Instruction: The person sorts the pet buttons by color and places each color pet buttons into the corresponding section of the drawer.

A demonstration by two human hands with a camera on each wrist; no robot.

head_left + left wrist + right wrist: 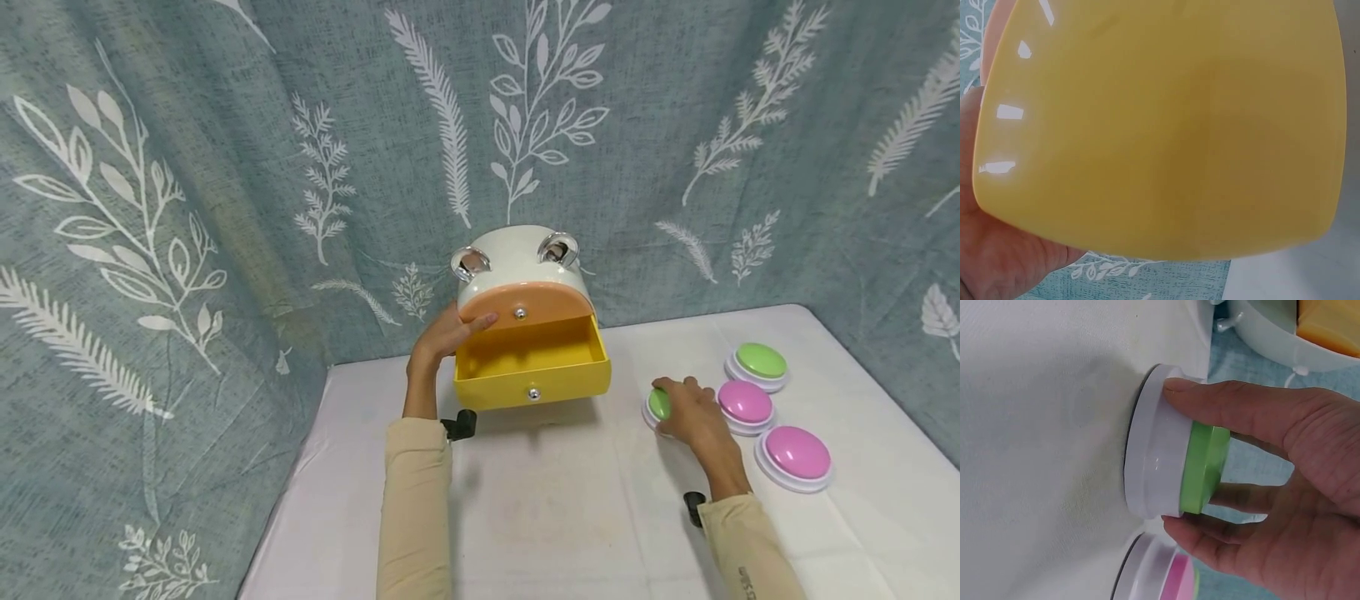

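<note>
A small drawer box [506,271] with a white top and two shiny ring-shaped ears stands at the back of the table. Its yellow lower drawer [495,392] is pulled out and holds nothing; the orange upper drawer [551,302] is closed. My left hand [438,337] holds the box's left side, thumb laid across the orange front. The yellow drawer fills most of the left wrist view, hiding the fingers. To the right, my right hand [693,417] grips a round green push button [1204,472] by its white base [1157,450], thumb on one side and fingers opposite.
Beyond my right hand sit another green button [761,360] and two pink buttons, one farther back [745,402] and one nearer [798,452]. A white cloth covers the table [547,517]. A blue-green curtain [360,167] with white leaves hangs close behind and on both sides.
</note>
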